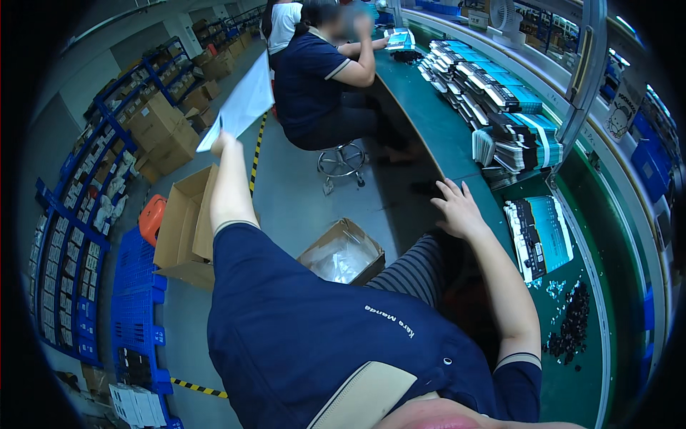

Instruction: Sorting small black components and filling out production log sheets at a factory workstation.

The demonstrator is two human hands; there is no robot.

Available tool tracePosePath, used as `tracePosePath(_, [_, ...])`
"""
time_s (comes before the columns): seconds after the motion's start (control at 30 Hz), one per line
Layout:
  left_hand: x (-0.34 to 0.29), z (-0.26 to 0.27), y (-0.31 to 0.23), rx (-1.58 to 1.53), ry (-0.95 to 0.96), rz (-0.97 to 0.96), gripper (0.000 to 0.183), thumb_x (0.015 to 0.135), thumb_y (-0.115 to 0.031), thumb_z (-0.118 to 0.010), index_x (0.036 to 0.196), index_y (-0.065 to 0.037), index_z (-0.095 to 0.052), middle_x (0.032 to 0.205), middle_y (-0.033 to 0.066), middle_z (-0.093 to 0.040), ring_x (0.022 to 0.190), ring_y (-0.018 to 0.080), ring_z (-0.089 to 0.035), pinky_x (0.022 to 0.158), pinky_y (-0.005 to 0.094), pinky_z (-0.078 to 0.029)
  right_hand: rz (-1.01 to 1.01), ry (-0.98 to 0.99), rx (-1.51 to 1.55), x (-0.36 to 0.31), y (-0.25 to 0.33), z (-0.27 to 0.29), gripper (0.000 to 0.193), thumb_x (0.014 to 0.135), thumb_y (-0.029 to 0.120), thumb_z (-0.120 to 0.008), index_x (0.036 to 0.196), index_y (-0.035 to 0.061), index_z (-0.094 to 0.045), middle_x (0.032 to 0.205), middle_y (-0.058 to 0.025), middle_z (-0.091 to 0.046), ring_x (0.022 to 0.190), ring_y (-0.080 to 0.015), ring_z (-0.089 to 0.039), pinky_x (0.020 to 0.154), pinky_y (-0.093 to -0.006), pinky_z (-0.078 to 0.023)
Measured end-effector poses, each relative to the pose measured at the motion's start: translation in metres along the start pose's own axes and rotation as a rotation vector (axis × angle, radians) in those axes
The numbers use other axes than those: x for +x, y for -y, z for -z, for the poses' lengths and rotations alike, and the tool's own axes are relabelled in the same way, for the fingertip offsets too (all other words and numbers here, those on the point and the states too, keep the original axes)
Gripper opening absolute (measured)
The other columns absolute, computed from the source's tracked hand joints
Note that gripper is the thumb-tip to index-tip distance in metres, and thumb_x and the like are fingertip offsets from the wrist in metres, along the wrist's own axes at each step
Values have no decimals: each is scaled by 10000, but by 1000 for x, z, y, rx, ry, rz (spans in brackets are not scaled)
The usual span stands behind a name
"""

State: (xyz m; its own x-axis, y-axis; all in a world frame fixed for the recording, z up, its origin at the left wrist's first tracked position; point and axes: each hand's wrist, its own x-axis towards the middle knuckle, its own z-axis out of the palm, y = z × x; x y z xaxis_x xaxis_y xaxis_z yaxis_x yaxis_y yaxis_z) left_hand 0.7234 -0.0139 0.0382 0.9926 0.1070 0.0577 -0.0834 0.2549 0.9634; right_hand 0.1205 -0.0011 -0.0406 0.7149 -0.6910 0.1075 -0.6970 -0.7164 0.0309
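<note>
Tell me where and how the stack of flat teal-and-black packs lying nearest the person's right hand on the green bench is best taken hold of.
Probably by the long near edge of the stack of flat packs, coming from the bench's front edge, where the right hand rests. The packs lie flat and fanned, so that edge overhangs and offers a grip; small dark parts crowd the lower end. The left hand holds a white sheet.

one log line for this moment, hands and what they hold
left hand: raised, holding white sheet | right hand: open, flat on green table edge | below: open cardboard box
</note>
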Motion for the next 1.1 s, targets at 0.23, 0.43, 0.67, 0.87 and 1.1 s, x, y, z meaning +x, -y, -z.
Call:
tracePosePath(0.23, [50, 32, 19, 787, 57, -388, 275, 756, -283, -714, 928, -67, -718, 952, 143, -698, 894, 285, -674, 797, 379, -517, -40, -20, 74, 0, 2, 2, 420, 741, 309, -731, 1127, 162, -652, 1377, -109, -443, 1372, -309, -267, 1125, -489, -195])
tracePosePath(0.43, [39, 24, 4, 765, 68, -425, 273, 767, -286, -704, 937, -73, -716, 973, 131, -697, 924, 281, -665, 823, 371, -509, -36, -12, 98, 0, 0, 2, 384, 751, 294, -724, 1105, 158, -665, 1274, -78, -539, 1367, -298, -282, 1127, -489, -187])
tracePosePath(0.67, [31, 11, -18, 653, 62, -474, 273, 788, -286, -685, 960, -75, -711, 1010, 112, -692, 975, 274, -647, 871, 368, -490, -28, -31, 115, 1, -2, -1, 342, 756, 291, -719, 1067, 152, -683, 1189, -60, -597, 1355, -298, -306, 1123, -494, -195])
tracePosePath(0.87, [30, 4, -28, 710, 15, -533, 285, 809, -329, -660, 901, -65, -718, 912, 149, -696, 882, 316, -668, 771, 410, -522, -32, -51, 134, 0, -4, -3, 327, 759, 293, -715, 1055, 155, -690, 1164, -66, -612, 1351, -302, -312, 1121, -496, -196])
tracePosePath(1.1, [20, 0, -32, 774, 35, -525, 329, 833, -378, -624, 925, -76, -719, 943, 149, -694, 885, 318, -666, 771, 419, -521, -19, -50, 130, 0, -5, -3, 309, 778, 306, -697, 1051, 161, -693, 1160, -73, -614, 1351, -303, -311, 1114, -504, -201])
